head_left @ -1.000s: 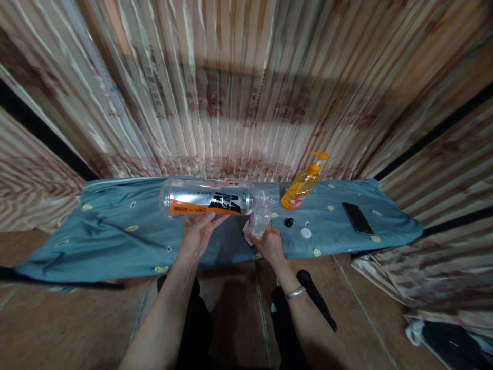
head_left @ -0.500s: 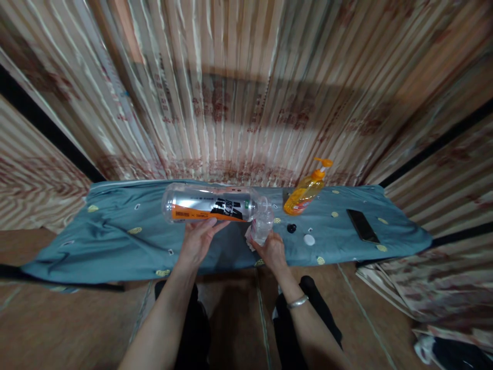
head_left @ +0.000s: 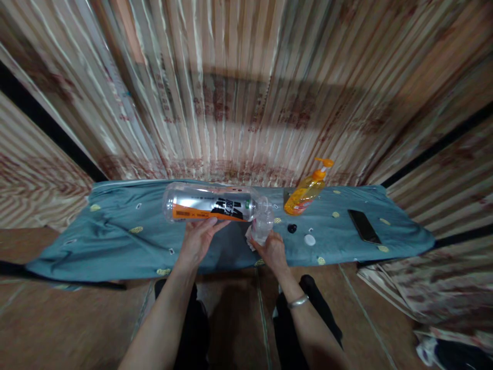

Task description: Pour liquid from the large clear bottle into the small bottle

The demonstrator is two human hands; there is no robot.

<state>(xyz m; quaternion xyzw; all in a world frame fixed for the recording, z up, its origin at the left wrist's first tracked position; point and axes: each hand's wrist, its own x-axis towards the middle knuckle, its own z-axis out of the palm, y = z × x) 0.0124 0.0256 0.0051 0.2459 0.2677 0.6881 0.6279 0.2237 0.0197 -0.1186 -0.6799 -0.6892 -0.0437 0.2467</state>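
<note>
1. While supporting the large bottle (head_left: 210, 205) with the left hand (head_left: 198, 240), held it on its side above the patterned teal cloth (head_left: 115, 252), base toward the left, neck toward the right.
2. Had hold of it from below with that hand, curved against the underside, thumb and a finger showing along the lower edge, the rest hidden behind.
3. Saw clear plastic wrapped in a silver and orange label with black lettering; could not make out any contents behind it.
4. Gripped the small clear bottle (head_left: 262, 227) in the right hand (head_left: 275, 252), closed about the lower part, with its top end at the large bottle's neck; saw the two overlap in view, but could not judge contact.
5. Could not tell liquid from clear plastic inside the small one either.
6. Noticed a pale crumpled piece (head_left: 250, 239) just beside the right hand, too small to identify.
7. Saw farther right the pump bottle (head_left: 303, 196), standing on the cloth, orange pump on top, yellow-orange showing through its transparent wall; could not judge the fill level.
8. Found a black cap-like piece (head_left: 292, 228) and a white disc (head_left: 309, 240) lying near each other in front of it.
9. Saw a dark phone (head_left: 364, 226) lying well apart, toward the cloth's right end.
10. Saw a striped curtain (head_left: 231, 133) hanging behind everything.
</note>
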